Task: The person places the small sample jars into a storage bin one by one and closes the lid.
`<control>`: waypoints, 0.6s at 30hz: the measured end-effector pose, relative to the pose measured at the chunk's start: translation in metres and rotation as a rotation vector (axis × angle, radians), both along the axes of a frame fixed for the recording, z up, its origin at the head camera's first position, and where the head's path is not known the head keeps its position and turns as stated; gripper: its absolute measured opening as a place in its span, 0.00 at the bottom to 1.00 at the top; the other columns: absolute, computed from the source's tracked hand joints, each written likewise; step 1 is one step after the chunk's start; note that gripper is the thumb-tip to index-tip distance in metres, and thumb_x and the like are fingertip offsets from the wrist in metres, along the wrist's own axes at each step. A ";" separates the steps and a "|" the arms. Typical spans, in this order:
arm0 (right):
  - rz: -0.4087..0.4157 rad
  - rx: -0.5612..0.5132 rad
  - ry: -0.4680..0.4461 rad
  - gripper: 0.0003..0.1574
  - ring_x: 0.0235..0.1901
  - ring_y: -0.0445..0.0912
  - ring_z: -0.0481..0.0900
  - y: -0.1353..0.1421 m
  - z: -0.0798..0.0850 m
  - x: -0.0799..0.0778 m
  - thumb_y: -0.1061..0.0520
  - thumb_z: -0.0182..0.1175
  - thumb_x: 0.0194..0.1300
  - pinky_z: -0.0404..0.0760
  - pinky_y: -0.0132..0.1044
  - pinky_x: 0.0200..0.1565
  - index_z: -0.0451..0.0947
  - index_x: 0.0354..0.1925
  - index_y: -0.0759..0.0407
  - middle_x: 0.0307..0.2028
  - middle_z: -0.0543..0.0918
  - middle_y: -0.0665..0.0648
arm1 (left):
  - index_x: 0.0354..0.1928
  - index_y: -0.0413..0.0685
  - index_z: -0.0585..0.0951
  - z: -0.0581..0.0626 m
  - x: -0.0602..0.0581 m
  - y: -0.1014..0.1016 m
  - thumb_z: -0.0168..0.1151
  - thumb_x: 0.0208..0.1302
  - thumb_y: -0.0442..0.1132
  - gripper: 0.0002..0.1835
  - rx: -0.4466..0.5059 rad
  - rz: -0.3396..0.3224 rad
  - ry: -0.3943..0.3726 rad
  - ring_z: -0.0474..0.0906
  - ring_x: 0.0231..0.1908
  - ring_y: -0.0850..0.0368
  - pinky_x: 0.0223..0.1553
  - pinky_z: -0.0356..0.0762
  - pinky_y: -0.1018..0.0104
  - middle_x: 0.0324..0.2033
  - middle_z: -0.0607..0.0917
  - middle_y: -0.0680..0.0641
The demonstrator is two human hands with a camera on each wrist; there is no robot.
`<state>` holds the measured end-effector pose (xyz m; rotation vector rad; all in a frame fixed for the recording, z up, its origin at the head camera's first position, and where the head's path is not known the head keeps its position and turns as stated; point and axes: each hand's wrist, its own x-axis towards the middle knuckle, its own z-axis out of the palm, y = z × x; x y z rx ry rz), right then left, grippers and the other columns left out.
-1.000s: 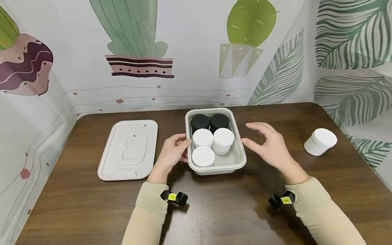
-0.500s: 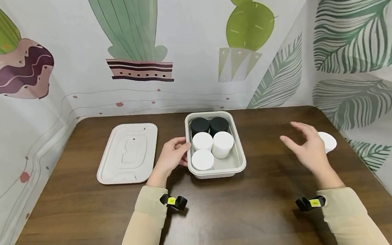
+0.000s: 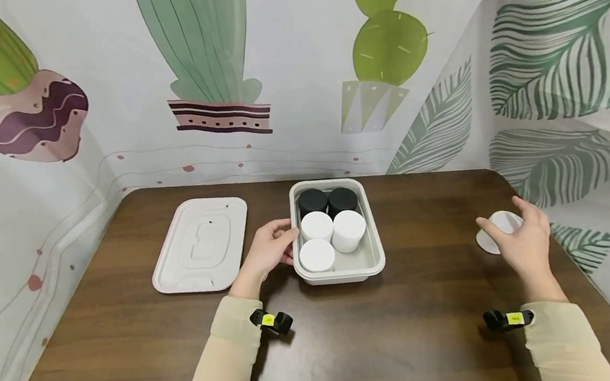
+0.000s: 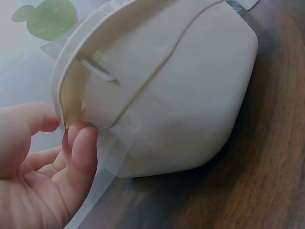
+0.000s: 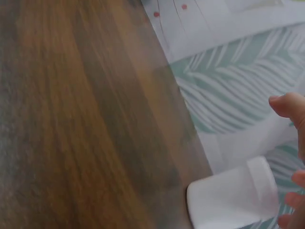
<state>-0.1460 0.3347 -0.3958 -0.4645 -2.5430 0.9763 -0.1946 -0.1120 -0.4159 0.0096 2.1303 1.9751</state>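
My left hand (image 3: 267, 251) pinches the left rim of a pale rectangular plastic container (image 3: 345, 276); in the left wrist view, thumb and fingertips meet at the lip of the container (image 4: 190, 90). Inside stand two jars with black lids (image 3: 312, 202) at the back and three white jars (image 3: 349, 230) in front. At the far right, my right hand (image 3: 528, 249) hovers over a lone white jar (image 3: 505, 219), thumb and fingers spread either side of its lid. The right wrist view shows a gap between the fingers and this jar (image 5: 228, 198).
A pale lid (image 3: 201, 245) with a raised centre lies flat to the left of the container. The brown wooden table (image 3: 351, 344) runs back to a wall covering printed with cacti and leaves. The lone jar stands near the table's right edge.
My right hand has moved right from beside the container to the lone white jar. My left hand has kept its hold on the container's rim.
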 end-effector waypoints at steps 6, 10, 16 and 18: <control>-0.041 -0.046 -0.075 0.54 0.70 0.62 0.45 0.010 -0.009 0.000 0.47 0.64 0.56 0.56 0.63 0.65 0.49 0.72 0.61 0.71 0.49 0.68 | 0.59 0.36 0.71 -0.003 0.000 0.000 0.56 0.65 0.36 0.22 0.013 0.007 0.001 0.75 0.17 0.60 0.18 0.81 0.66 0.25 0.76 0.48; -0.049 -0.064 -0.121 0.55 0.68 0.66 0.48 0.015 -0.014 -0.002 0.46 0.62 0.58 0.59 0.65 0.62 0.46 0.73 0.63 0.70 0.49 0.70 | 0.59 0.37 0.71 -0.005 0.000 -0.001 0.57 0.65 0.36 0.21 0.011 0.013 -0.013 0.75 0.18 0.60 0.18 0.81 0.66 0.25 0.76 0.48; -0.093 -0.083 -0.174 0.53 0.65 0.69 0.56 0.020 -0.018 -0.002 0.46 0.60 0.60 0.62 0.63 0.62 0.46 0.72 0.65 0.69 0.53 0.72 | 0.60 0.36 0.70 -0.005 0.000 -0.001 0.56 0.65 0.36 0.22 0.010 0.005 -0.003 0.75 0.18 0.60 0.18 0.81 0.65 0.24 0.76 0.48; -0.107 -0.080 -0.175 0.51 0.65 0.68 0.58 0.021 -0.018 -0.002 0.47 0.59 0.61 0.63 0.61 0.63 0.48 0.72 0.66 0.69 0.55 0.72 | 0.60 0.36 0.70 -0.004 -0.001 -0.001 0.56 0.65 0.36 0.22 0.013 -0.001 0.000 0.76 0.18 0.59 0.19 0.82 0.64 0.24 0.76 0.48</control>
